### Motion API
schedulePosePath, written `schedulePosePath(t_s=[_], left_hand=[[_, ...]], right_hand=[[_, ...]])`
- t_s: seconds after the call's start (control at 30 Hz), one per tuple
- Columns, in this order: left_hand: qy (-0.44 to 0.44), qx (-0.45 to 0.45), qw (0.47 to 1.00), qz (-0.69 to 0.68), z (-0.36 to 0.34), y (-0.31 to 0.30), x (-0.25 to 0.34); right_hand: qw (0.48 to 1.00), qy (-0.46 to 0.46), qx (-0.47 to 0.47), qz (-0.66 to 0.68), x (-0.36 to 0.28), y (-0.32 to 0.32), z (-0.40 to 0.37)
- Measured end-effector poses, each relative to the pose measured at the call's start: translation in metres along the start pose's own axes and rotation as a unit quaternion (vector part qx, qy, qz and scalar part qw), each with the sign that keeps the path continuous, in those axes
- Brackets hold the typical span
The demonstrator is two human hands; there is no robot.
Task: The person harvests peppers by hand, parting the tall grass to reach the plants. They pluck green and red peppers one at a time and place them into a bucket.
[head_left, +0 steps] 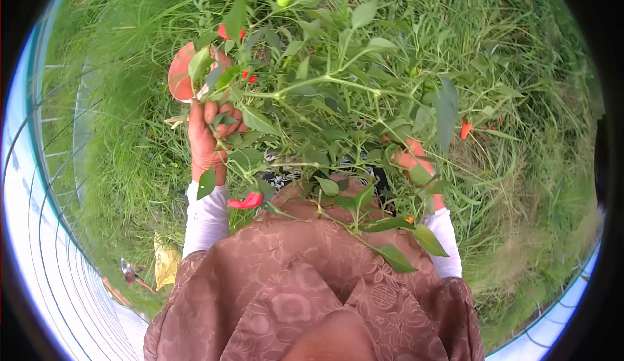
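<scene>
My left hand (218,127) is closed, with its thumb and curled fingers at the lower edge of a round pink container (181,75); leaves cover part of the grip. Around both hands spreads a pepper plant (328,78) with green leaves and thin branches. Red peppers hang near the container, and a larger red pepper (246,201) is below my left hand. Among the stems at the right is my right hand (416,159), its fingers bent and partly hidden by leaves; what they grip cannot be made out. Another orange-red pepper (466,129) is to its right.
Tall grass (123,127) surrounds the plant. A yellowish bag (167,262) lies at the lower left, beside a small object too blurred to name. Curved frame bars and pale sheeting (39,250) run along the left edge. A green pepper (284,0) hangs at the top.
</scene>
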State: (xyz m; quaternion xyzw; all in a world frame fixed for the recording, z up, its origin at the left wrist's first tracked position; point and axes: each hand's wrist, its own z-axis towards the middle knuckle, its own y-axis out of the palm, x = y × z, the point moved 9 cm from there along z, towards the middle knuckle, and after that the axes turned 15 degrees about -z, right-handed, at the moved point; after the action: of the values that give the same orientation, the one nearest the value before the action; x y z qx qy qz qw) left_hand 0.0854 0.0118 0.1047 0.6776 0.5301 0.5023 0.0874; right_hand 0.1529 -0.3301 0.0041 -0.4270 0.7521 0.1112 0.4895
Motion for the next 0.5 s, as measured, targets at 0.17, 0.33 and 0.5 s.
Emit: schedulePosePath(t_s=[0.17, 0.33, 0.5], left_hand=[[0.023, -0.004, 0.999, 0.035, 0.000, -0.016, 0.004], [0.033, -0.073, 0.962, 0.260, -0.004, -0.004, -0.013], [0.025, -0.099, 0.938, 0.332, -0.011, 0.010, -0.015]], right_hand=[[0.981, 0.160, 0.022, 0.108, 0.041, 0.001, 0.000], [0.927, -0.014, 0.153, -0.342, 0.053, -0.012, 0.017], [0.871, 0.181, 0.182, -0.420, 0.131, -0.046, 0.009]])
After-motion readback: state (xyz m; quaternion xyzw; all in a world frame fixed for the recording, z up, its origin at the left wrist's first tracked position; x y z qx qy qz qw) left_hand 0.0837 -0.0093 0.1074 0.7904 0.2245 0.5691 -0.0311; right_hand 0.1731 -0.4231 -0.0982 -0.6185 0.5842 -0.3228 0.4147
